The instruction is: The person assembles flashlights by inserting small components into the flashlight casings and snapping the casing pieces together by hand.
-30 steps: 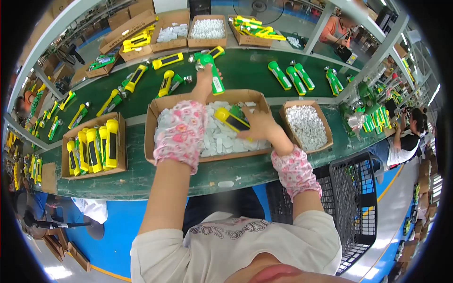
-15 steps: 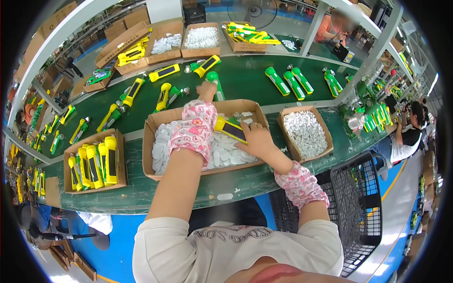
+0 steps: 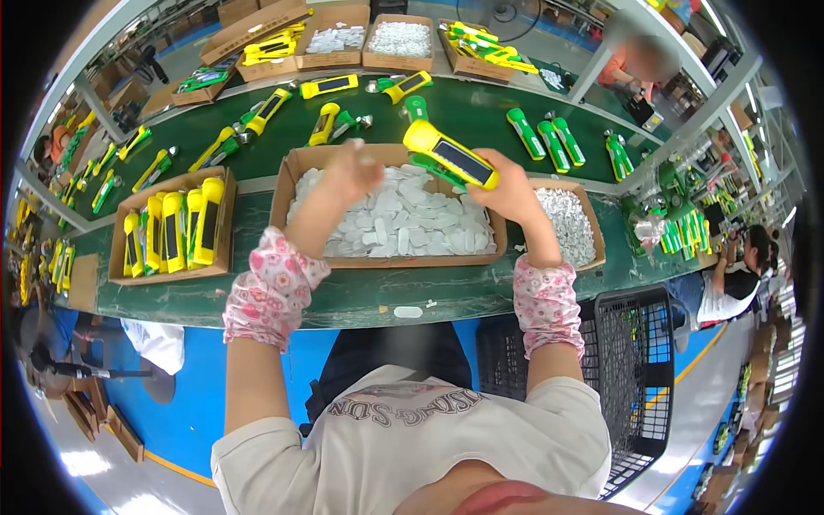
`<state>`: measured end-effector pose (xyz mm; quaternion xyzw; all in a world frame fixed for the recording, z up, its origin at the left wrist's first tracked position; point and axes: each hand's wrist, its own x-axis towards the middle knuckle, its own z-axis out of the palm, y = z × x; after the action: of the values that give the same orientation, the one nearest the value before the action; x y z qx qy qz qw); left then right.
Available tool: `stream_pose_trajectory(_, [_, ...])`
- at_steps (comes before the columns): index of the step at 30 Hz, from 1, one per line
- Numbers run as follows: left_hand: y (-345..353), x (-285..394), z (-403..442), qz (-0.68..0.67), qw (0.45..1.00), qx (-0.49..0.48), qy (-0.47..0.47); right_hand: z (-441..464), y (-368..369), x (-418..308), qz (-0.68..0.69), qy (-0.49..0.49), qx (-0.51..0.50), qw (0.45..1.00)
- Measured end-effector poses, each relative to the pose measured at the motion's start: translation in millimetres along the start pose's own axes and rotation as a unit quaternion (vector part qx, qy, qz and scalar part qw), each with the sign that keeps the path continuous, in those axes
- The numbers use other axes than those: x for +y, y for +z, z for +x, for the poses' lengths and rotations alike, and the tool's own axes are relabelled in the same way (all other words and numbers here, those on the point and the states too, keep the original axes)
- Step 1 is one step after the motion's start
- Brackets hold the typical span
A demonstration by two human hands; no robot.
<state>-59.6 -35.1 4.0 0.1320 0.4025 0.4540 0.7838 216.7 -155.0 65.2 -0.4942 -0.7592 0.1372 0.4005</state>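
My right hand (image 3: 506,187) is closed around the lower end of a yellow flashlight (image 3: 453,156) with a dark panel, tilted above the box of white pieces. A green part shows along the flashlight's lower edge. Left of it, my left hand (image 3: 348,178) is raised over the same box; its fingers are blurred, so what they hold, if anything, is unclear. Flat white pieces (image 3: 403,210) fill the cardboard box (image 3: 386,262) below both hands. Just behind the yellow flashlight, a green flashlight head (image 3: 415,108) shows on the green belt.
At left stands a box of yellow flashlights (image 3: 176,273); at right, a box of small silvery pieces (image 3: 566,227). More flashlights lie along the belt (image 3: 481,99). Beside my right arm is a black crate (image 3: 635,378). A co-worker (image 3: 738,275) sits at the far right.
My left hand has drawn back from the green flashlight on the belt to above the box. My right hand has lifted the yellow flashlight off the white pieces. The view has shifted.
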Motion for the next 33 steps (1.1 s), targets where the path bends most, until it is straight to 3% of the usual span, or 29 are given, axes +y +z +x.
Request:
stream_pose_trajectory(1, [19,-7,-28,-0.029,0.992,0.011,-0.120,5,-5,-9,-0.004,0.003,-0.008,1.000])
stream_pose_trajectory(3, [34,-18,-52,-0.029,0.951,-0.179,-0.251,14,-8,-21,-0.008,-0.001,-0.039,0.999])
stream_pose_trajectory(6, [43,-33,-49,-0.120,0.938,-0.300,-0.126,20,0,-24,0.026,-0.016,-0.070,0.997])
stream_pose_trajectory(10, [45,-33,-38,-0.195,0.949,-0.234,0.081,18,6,-13,0.087,-0.014,-0.035,0.995])
stream_pose_trajectory(14, [42,-44,-54,-0.340,0.918,-0.204,-0.032,17,28,3,0.144,0.055,0.008,0.988])
stream_pose_trajectory(15, [55,-48,-77,-0.303,0.939,-0.164,-0.024,18,38,8,0.123,0.018,0.052,0.991])
stream_pose_trajectory(18, [56,-87,-30,-0.145,0.957,-0.244,0.060,20,65,19,0.085,0.032,0.056,0.994])
stream_pose_trajectory(19, [63,-89,-24,-0.131,0.958,-0.225,0.118,18,61,0,0.070,0.021,0.035,0.997])
stream_pose_trajectory(22, [63,-59,-9,-0.127,0.963,-0.220,0.085,30,60,20,0.230,0.049,0.171,0.957])
stream_pose_trajectory(23, [63,-49,-6,-0.152,0.965,-0.199,0.080,30,50,21,0.023,-0.002,0.201,0.979])
stream_pose_trajectory(26, [57,-28,8,-0.108,0.969,-0.184,0.127,28,49,-9,-0.110,-0.061,-0.059,0.990])
stream_pose_trajectory(27, [45,-28,34,-0.127,0.965,-0.201,0.113,35,90,62,-0.072,0.026,-0.136,0.988])
stream_pose_trajectory(30, [31,-35,38,-0.128,0.965,-0.207,0.096,38,121,51,-0.146,0.046,-0.177,0.972])
stream_pose_trajectory(33, [29,-30,25,-0.133,0.966,-0.185,0.121,40,134,60,-0.106,0.105,-0.198,0.969])
